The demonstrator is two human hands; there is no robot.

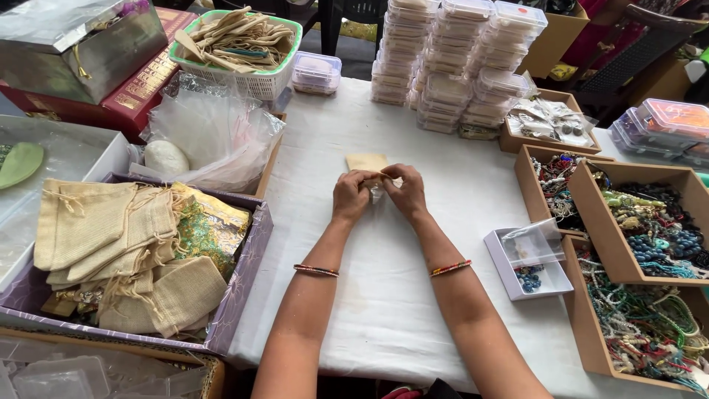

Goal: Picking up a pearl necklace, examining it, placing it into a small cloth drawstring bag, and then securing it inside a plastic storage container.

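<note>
A small beige cloth pouch [367,164] is pinched at its mouth by left hand [350,195] and right hand [406,191], fingers clamped on it, above the white table [325,244].

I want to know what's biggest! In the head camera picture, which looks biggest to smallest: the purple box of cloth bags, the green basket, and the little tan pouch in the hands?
1. Purple box, though it sits nearest the camera.
2. Green basket.
3. Little tan pouch, held by both hands.
</note>
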